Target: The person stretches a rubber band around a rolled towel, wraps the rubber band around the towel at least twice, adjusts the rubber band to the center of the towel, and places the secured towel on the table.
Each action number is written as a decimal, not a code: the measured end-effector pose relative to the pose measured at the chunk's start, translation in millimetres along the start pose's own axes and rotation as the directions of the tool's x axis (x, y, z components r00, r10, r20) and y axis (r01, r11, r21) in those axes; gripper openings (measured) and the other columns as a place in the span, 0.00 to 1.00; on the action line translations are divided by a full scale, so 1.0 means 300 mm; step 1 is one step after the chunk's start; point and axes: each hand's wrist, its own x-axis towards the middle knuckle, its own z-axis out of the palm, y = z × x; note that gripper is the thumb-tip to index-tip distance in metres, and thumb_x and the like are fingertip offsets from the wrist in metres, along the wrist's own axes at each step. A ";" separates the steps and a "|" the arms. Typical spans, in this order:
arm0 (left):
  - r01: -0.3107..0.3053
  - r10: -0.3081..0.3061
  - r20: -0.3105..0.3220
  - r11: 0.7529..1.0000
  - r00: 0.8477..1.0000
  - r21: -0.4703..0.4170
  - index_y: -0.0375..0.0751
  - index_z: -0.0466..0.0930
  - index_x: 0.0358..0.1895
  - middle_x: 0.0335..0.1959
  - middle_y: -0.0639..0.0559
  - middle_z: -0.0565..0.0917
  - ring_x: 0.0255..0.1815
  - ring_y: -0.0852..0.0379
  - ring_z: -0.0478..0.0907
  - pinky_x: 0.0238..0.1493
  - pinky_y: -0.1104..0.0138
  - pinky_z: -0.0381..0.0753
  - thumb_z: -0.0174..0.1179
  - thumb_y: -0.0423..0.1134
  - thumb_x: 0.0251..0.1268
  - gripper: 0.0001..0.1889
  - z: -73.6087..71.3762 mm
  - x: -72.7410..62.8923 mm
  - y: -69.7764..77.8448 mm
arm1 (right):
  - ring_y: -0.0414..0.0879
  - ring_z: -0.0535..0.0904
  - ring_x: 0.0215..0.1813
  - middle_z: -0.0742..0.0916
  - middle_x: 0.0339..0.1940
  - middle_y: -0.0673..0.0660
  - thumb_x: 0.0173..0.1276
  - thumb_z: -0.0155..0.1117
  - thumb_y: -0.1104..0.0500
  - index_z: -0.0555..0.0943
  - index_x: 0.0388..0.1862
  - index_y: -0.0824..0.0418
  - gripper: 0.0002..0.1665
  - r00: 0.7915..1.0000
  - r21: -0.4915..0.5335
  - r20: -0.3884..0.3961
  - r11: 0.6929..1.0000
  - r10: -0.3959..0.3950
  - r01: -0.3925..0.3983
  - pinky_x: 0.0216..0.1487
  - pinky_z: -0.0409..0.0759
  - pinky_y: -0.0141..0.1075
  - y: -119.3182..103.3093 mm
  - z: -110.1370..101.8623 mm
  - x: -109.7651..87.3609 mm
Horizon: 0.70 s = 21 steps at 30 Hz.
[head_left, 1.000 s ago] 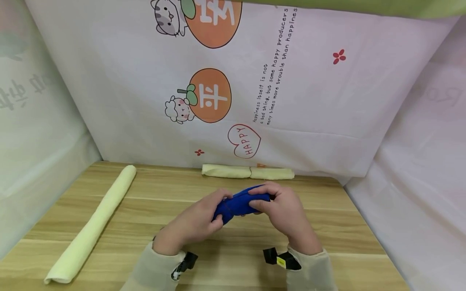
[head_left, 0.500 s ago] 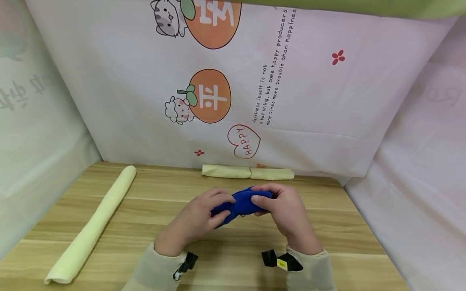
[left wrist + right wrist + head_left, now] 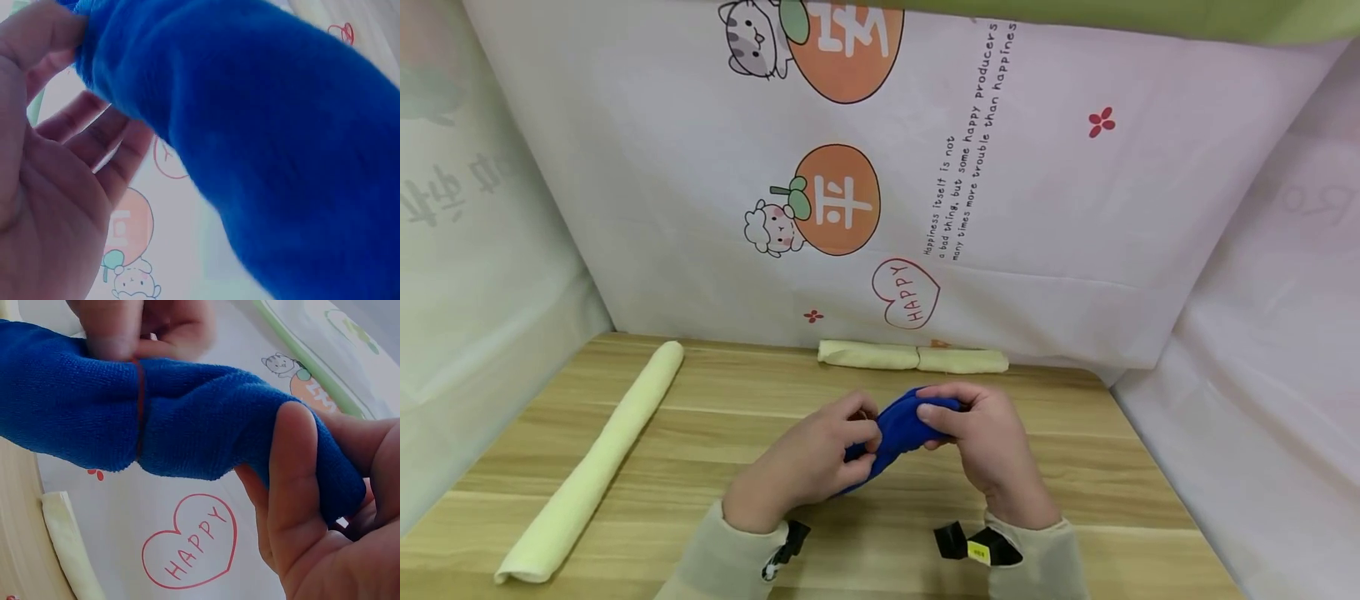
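While the right hand point(image 3: 988, 433) grips one end of the blue cloth roll point(image 3: 906, 429), the left hand point(image 3: 820, 450) is bent narrow at its middle. The roll is held between the two hands, clear of the wooden table point(image 3: 722, 408), slanting so that its left part lies nearer the person.

Right hand: holding the roll, thumb laid along the upper surface and fingers around the back, as the right wrist view confirms. Left hand: thumb and curled fingers pinch at the roll's edge, beside a thin reddish-brown band point(image 3: 141, 412) that encircles the cloth and draws it into a waist. Whether the fingertips also catch the band cannot be made out. The cloth is of a towel-like weave, creased on the right-hand side of the band.

Two pale yellow rolls lie on the table. The long roll point(image 3: 595, 467) is at the left, set lengthwise. The shorter tied roll point(image 3: 872, 355) lies crosswise at the back, with a thin band at its middle, just beside the printed white sheet point(image 3: 1037, 192). That sheet carries a red heart outline point(image 3: 907, 293) lettered "HAPPY".
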 end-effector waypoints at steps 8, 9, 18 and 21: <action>0.125 -0.125 0.012 0.992 0.992 -0.008 0.48 0.78 0.45 0.51 0.55 0.75 0.47 0.56 0.76 0.49 0.59 0.79 0.67 0.39 0.66 0.08 -0.015 0.003 0.014 | 0.61 0.77 0.50 0.76 0.58 0.67 0.63 0.71 0.69 0.84 0.47 0.75 0.14 0.999 0.038 -0.032 0.999 0.018 -0.017 0.32 0.84 0.41 0.002 -0.023 0.011; 0.143 -0.143 0.009 0.990 0.990 -0.002 0.48 0.78 0.48 0.52 0.55 0.75 0.48 0.56 0.76 0.50 0.58 0.79 0.67 0.41 0.66 0.12 -0.016 0.005 0.020 | 0.62 0.75 0.52 0.75 0.59 0.67 0.64 0.71 0.69 0.83 0.48 0.75 0.15 0.999 0.056 -0.027 0.998 0.019 -0.018 0.32 0.84 0.40 0.003 -0.024 0.012; 0.200 -0.201 -0.052 0.980 0.978 -0.018 0.44 0.74 0.53 0.50 0.52 0.79 0.50 0.56 0.77 0.53 0.56 0.78 0.69 0.38 0.64 0.18 -0.003 0.009 0.028 | 0.62 0.77 0.53 0.76 0.60 0.64 0.68 0.70 0.60 0.82 0.56 0.65 0.19 0.999 -0.040 0.043 0.999 -0.012 0.013 0.37 0.85 0.43 -0.002 -0.027 0.007; 0.241 -0.243 -0.027 0.968 0.970 -0.068 0.45 0.74 0.55 0.51 0.53 0.80 0.50 0.56 0.77 0.53 0.55 0.78 0.69 0.38 0.64 0.18 -0.012 0.004 0.020 | 0.59 0.79 0.53 0.77 0.63 0.59 0.64 0.74 0.54 0.80 0.62 0.52 0.27 0.983 -0.254 0.145 0.956 -0.115 0.150 0.45 0.83 0.45 -0.006 -0.041 -0.002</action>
